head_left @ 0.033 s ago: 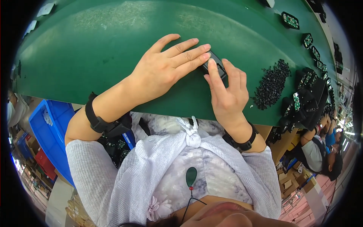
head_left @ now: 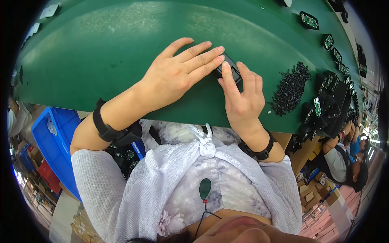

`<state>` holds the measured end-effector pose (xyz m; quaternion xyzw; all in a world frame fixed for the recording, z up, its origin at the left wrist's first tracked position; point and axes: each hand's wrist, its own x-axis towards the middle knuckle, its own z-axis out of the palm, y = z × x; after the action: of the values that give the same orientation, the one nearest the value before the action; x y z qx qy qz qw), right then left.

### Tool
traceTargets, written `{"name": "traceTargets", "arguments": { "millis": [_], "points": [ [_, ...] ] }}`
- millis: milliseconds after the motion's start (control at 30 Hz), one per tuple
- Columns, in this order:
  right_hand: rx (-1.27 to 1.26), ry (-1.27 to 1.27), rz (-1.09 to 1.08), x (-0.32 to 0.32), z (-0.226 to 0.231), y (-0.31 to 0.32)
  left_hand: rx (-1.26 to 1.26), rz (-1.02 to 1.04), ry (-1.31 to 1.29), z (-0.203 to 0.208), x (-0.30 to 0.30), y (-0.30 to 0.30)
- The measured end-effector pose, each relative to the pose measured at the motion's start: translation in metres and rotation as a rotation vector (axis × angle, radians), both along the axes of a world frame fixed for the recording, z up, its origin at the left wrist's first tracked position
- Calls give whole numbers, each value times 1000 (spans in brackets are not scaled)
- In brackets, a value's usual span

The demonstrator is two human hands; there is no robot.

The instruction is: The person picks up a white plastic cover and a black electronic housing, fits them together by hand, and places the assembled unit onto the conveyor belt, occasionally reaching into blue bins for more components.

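A small black rectangular plastic casing (head_left: 231, 67) lies on the green worktop, partly covered by my fingers. My left hand (head_left: 174, 73) is spread palm down, its fingers stretched out, with the tips of the middle fingers resting at the casing's upper left edge. Around the casing's right side, my right hand (head_left: 245, 95) is closed, the thumb lying on its top face and the fingers along its edge. A recess shows in the casing beside the thumb; the rest of its detail is hidden.
Right of my right hand is a heap of small black plastic parts (head_left: 291, 89). Black casings with green circuit boards (head_left: 320, 107) are piled beyond it, and others (head_left: 309, 20) line the right side of the green table (head_left: 101, 52). A blue bin (head_left: 56, 137) stands below left.
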<state>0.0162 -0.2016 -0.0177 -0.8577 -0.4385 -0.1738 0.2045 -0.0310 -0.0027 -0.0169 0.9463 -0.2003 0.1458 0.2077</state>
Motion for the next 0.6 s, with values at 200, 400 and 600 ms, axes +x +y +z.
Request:
{"name": "traceTargets", "arguments": {
  "millis": [200,400,600],
  "points": [
    [72,314,16,20,25,-5,27,46,-193,-15,17,-13],
    [195,630,29,49,21,-15,-279,55,-160,-10,46,-20],
    [373,679,88,37,18,-8,-1024,159,338,9,25,-38]
  ]
}}
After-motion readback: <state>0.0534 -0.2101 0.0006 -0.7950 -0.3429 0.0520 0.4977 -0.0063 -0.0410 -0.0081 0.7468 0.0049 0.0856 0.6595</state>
